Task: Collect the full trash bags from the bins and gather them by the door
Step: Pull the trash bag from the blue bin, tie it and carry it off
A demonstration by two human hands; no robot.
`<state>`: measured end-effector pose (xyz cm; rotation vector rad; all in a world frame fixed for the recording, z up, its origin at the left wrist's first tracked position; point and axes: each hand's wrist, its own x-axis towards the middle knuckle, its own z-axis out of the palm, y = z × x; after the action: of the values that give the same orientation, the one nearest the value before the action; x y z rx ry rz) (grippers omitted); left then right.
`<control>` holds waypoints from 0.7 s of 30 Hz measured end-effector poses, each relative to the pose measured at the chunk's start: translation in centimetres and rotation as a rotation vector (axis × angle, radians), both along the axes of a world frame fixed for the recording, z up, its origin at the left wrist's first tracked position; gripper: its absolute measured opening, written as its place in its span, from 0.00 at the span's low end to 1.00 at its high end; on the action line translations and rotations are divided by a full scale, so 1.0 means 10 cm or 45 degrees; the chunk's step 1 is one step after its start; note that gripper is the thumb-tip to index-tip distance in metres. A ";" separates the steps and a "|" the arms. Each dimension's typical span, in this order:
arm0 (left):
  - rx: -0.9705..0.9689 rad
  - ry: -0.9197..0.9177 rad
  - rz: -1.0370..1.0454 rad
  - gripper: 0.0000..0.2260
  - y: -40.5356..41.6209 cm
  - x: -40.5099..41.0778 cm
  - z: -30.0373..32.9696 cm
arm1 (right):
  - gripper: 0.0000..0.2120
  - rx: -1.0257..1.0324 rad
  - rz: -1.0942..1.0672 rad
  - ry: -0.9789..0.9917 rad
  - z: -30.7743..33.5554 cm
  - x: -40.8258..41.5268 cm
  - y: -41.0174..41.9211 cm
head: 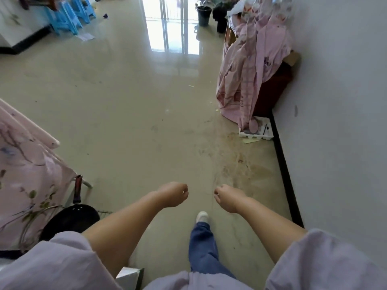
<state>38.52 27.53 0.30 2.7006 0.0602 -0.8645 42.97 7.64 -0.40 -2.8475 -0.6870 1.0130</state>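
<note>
both sets of fingers curled loosely inward, gripping nothing: left hand (174, 194) and right hand (227, 196) held out in front at about the same height, a gap of bare floor (129, 105) between them, one white shoe (201, 216) stepping forward below. could slip on the smeared brownish stain (236, 164) just ahead on the glossy tile near the right wall, especially once loaded with bags. could also catch a foot on the pink cloth (249, 65) trailing to the floor off the dark cabinet, or on the white tray (257, 130) beside the black skirting. no full trash bag anywhere in view, so nothing to say of its look or weight; no bin clearly shown either. two dark pots (204, 15) stand far off by the bright glass door (173, 21), possibly bins, too small to tell. dark pan (71, 218) low at left, under a floral pink cover (25, 174); blue stools (69, 15) far left.
</note>
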 end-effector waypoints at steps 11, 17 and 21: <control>-0.033 -0.063 0.201 0.14 0.69 2.33 0.13 | 0.15 0.057 0.084 -0.072 0.18 2.55 0.74; -0.052 -0.035 0.229 0.13 1.16 3.40 0.02 | 0.15 0.006 0.137 -0.045 0.14 3.74 1.20; -0.054 -0.044 0.228 0.13 1.63 4.29 -0.10 | 0.17 -0.050 0.184 -0.049 0.02 4.64 1.66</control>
<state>81.40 43.81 -0.66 2.6213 0.2683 -0.7570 89.34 24.21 -0.23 -2.8937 -0.8974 1.0029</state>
